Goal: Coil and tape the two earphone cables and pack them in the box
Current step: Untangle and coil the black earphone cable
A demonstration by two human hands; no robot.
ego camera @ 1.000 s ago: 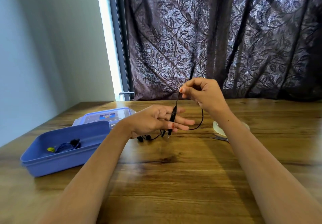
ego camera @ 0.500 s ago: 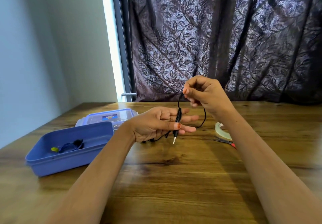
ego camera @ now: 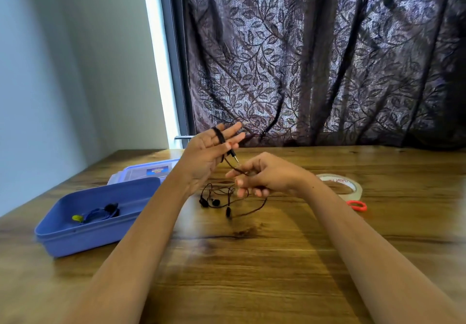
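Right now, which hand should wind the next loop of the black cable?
Probably the right hand: it pinches the black cable just below the left hand, whose straight fingers carry a loop like a spool. The loose rest lies beneath on the table.

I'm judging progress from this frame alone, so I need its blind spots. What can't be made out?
All in the head view:
- Turns of the black earphone cable round the left hand fingers: blurred, uncountable.
- Grip of the right hand on it: curled fingers hide the contact.
- Of the scissors only a red handle loop shows; the right forearm covers the rest.
- Tape on the blue earphones in the box: too small to see.
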